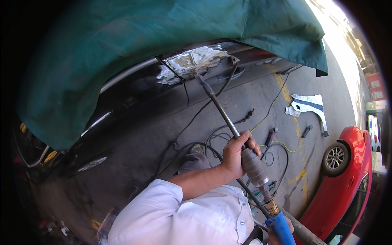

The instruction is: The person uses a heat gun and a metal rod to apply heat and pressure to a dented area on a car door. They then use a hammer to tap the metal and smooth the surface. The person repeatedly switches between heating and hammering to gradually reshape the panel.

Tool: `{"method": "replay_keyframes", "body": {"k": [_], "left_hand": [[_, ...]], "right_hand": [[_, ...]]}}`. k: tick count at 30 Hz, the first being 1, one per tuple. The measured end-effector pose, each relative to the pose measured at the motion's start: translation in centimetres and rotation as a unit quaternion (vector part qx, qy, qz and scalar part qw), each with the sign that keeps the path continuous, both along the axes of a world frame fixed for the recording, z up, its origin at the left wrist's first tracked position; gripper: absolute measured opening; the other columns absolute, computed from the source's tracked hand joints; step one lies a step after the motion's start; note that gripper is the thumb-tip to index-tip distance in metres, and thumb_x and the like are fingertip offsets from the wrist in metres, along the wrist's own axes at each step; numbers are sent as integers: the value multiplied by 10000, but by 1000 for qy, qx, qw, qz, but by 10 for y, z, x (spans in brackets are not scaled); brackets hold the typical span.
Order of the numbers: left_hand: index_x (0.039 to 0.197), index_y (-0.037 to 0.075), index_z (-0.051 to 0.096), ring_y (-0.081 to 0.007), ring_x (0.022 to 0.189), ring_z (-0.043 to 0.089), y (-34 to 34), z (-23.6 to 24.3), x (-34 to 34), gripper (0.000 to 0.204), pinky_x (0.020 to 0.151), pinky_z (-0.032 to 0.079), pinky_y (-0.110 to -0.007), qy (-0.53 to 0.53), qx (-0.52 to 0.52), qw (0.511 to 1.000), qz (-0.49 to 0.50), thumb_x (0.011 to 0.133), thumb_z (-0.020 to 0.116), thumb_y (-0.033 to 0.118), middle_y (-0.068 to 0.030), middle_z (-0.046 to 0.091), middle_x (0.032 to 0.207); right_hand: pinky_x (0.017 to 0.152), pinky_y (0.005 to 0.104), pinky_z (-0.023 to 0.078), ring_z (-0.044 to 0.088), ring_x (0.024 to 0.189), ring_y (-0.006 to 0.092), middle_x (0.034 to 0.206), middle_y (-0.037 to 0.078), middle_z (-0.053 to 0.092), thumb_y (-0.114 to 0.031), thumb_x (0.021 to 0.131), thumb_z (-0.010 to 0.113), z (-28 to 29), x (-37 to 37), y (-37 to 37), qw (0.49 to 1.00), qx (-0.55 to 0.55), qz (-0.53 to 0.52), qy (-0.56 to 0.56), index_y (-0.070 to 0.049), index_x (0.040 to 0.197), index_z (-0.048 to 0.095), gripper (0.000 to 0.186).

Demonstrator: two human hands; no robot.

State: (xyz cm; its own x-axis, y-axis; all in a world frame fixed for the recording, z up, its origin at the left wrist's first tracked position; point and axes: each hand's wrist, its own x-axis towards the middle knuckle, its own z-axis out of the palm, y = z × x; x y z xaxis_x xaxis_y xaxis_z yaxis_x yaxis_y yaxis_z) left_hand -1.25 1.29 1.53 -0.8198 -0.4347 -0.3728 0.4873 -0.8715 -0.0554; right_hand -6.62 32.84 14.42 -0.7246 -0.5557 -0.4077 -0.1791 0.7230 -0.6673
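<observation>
The left hand (238, 154) is curled around the long rod tool (223, 113), at the upper end of its ribbed sleeve; the right hand (289, 224) is mostly hidden by the blue handle (281, 229), so its grip can't be told. The tool's tip meets the lower edge of a bare-metal patch (192, 61) on the dark car (141, 92). Keeping both hands in line with the rod should steady the tip. A green cover (163, 24) drapes the car; hoses trail over the grey floor (261, 96), near a red car (347, 196).
</observation>
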Motion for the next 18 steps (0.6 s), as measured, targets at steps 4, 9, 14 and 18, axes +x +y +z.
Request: {"method": "replay_keyframes", "body": {"k": [4,9,14,18], "left_hand": [[929,125,520,-175,747,566,19,-9,2,279,753,500,-355,30,-14,997,75,995,625,375,4,541,743],[939,127,524,-178,747,564,4,3,5,297,761,501,-361,5,5,999,35,1003,607,405,-4,540,740],[939,126,531,-177,745,575,9,3,9,283,763,501,-361,0,18,999,32,998,619,389,-6,549,733],[933,122,537,-183,739,580,9,-3,9,250,754,514,-358,-2,25,999,31,993,628,348,-10,557,728]], "right_hand": [[702,323,511,639,726,205,814,84,661,-181,671,759,-9,2,22,993,-97,30,53,5,924,663,329],[750,345,526,648,771,222,874,88,657,-184,686,787,-33,-2,72,985,-148,6,90,3,1009,634,403],[801,391,528,606,804,232,833,86,611,-184,745,697,-51,-43,99,859,-397,-270,-177,-34,1191,542,496],[755,393,527,609,774,238,795,78,610,-211,837,660,-152,-122,86,822,-245,-420,-295,-57,1036,613,256]]}}
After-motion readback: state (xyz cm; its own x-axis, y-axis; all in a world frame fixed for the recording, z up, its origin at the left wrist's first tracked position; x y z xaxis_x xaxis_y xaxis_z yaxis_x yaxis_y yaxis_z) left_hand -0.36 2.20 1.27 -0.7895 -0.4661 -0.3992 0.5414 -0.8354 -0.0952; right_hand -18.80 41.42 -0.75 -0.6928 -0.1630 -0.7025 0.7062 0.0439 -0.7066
